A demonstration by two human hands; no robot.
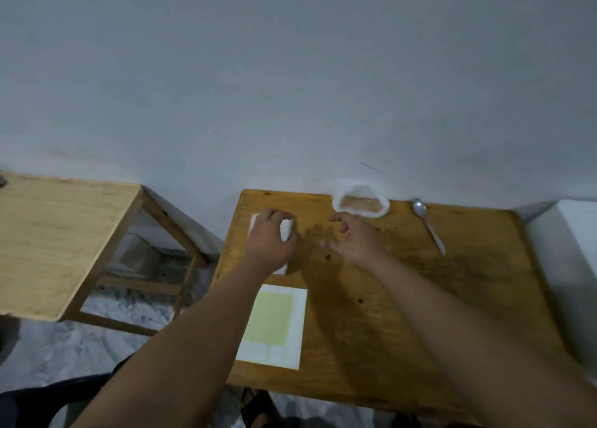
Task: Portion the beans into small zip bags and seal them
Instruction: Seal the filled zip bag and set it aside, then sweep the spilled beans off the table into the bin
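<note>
Nearest on the wooden worktop [387, 298] there's a white sheet with a pale yellow-green panel [274, 324], lying flat. Just past it the left hand [271, 237] sits on a little pile of small zip bags [286, 230], grip curled round the top one, looks like it's peeling one off. The right hand [355, 240] hovers just beside it, fingers loosely bent, grip holding nothing. At the far edge against the wall is the open clear bag of beans [361, 203] (brownish contents, too blurry to be sure), with a metal spoon [428, 224] lying to its right, untouched. So I'd say it's barely started: no filled or sealed bags anywhere in view, all the scooping and zipping still to do.
</note>
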